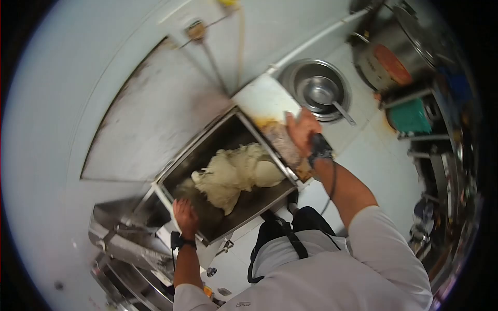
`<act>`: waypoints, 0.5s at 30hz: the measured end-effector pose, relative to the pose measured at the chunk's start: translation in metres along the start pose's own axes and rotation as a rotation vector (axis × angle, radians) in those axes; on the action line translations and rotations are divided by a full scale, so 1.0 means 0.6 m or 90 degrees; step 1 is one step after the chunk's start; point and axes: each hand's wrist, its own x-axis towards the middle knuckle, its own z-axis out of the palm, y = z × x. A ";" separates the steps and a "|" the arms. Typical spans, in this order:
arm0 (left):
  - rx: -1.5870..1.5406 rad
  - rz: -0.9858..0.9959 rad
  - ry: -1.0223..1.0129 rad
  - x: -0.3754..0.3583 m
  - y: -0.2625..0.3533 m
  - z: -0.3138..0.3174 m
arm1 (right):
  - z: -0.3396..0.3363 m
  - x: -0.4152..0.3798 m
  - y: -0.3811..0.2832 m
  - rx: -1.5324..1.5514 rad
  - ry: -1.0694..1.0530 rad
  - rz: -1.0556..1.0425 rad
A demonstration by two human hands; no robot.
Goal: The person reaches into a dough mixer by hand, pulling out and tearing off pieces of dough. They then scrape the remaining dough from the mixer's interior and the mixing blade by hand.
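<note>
A mass of pale dough [233, 173] lies in a rectangular metal mixing trough [259, 208], torn and ragged on top with a smoother lump at its right end. My left hand [185, 216] is at the trough's left rim, fingers stretched out and holding nothing. At the opposite end, my right hand [303, 132] is over the stained white housing [267, 98], its thumb apart from the fingers. Whether that palm presses on the housing is hard to tell. Both wrists wear dark bands with cables.
On the floor beyond my right hand stands a steel basin [340, 85] with a long-handled pan inside. A large pot [389, 65] and a shelf with a green container [410, 116] line the right side. Metal equipment [124, 243] stands at lower left.
</note>
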 end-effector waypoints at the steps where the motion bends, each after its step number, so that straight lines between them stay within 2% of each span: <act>1: 0.007 -0.023 -0.025 0.005 0.012 -0.015 | 0.009 0.000 0.003 -0.016 0.025 -0.010; 3: 0.001 -0.030 -0.015 0.007 0.017 -0.018 | -0.022 0.003 -0.021 -0.047 -0.081 0.029; 7: 0.001 -0.038 -0.026 0.012 0.018 -0.022 | -0.006 0.001 -0.014 -0.043 -0.033 0.005; 13: -0.033 -0.064 -0.009 0.010 0.020 -0.020 | -0.002 0.007 -0.005 -0.049 -0.053 -0.014; 15: -0.040 -0.050 0.008 0.006 0.019 -0.020 | -0.005 0.005 -0.009 -0.087 -0.072 0.021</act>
